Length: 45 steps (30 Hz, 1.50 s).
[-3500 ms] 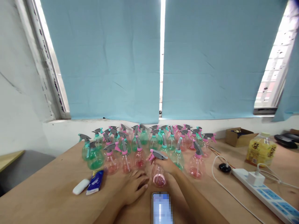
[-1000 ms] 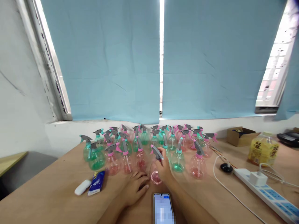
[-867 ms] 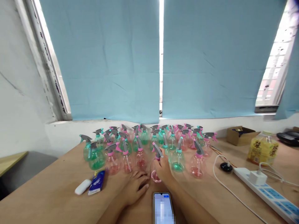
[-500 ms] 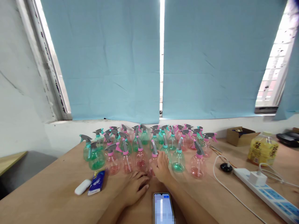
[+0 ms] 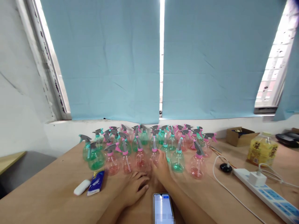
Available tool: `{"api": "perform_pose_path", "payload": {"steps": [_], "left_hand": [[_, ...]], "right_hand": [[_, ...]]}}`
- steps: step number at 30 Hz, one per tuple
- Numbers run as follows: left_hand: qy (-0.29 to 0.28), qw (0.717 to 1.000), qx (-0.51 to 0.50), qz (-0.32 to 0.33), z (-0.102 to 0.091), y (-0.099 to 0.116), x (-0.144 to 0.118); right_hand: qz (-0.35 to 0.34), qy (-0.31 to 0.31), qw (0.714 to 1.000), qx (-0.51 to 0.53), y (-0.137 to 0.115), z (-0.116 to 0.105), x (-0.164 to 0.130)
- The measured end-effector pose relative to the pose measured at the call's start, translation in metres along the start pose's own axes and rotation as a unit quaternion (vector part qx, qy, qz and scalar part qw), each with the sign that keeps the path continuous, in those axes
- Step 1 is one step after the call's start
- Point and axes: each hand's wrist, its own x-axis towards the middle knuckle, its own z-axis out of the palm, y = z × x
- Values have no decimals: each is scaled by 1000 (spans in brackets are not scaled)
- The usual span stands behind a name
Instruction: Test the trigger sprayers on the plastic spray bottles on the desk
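"So, left to right, what's hard to make out?"

"Rear spray bottles (image 5: pixel 144 137), green and pink: overlapping, count uncertain. Left hand (image 5: pixel 134 186): palm down, fingers relaxed and loosely bent on the tabletop (image 5: pixel 53 189); forearm cut off below."

"And the right hand (image 5: pixel 163 170)?"

"Grasping a pink spray bottle (image 5: pixel 154 152), thumb in front, forefinger up along its right side. Other fingers mostly hidden; firmness of hold can't be told. Bottle upright, near side of the group, lower body partly masked by the hand. Phone (image 5: pixel 163 205) between the forearms: near end cut off, screen partly pixelated. Far right, a dark object (image 5: pixel 287 139), indistinct, running out of view."

"Surface and room?"

"Tabletop tan, wood-toned. Left: white case (image 5: pixel 81 187) just beside a blue packet (image 5: pixel 96 183). Right: black round object (image 5: pixel 225 168), cardboard box (image 5: pixel 240 137) with contents unclear, yellow-labelled jug (image 5: pixel 263 149), power strip (image 5: pixel 268 191) cut off at the edge. Beyond: pale wall (image 5: pixel 21 93), then blue curtains (image 5: pixel 112 62), bright light showing through the gap."
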Motion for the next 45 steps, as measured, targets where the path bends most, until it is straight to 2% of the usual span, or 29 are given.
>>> {"api": "perform_pose_path", "payload": {"steps": [13,17,19,22,24,29,33,39,45], "left_hand": [[12,1000,2,8,1,-1,-1],[10,1000,2,6,0,-1,-1],[9,1000,-3,6,0,0,-1],[2,1000,-14,2,-1,2,0],[-2,1000,-17,-4,-3,4,0],[3,1000,-16,-2,-3,4,-1],[8,1000,-14,9,-2,1,-1],[5,1000,-10,1,-2,3,0],[1,1000,-13,-2,-5,5,0]], "right_hand": [[33,-21,996,78,13,14,-7],[32,-31,995,86,9,8,-3],[26,4,998,62,4,-2,2],[23,93,995,-8,-1,-16,10],[26,117,992,-46,1,-21,15],[35,45,997,-56,26,-10,17],[49,26,997,-44,40,1,12],[24,59,996,-70,22,-8,9],[11,39,995,-96,18,-12,12]]}}
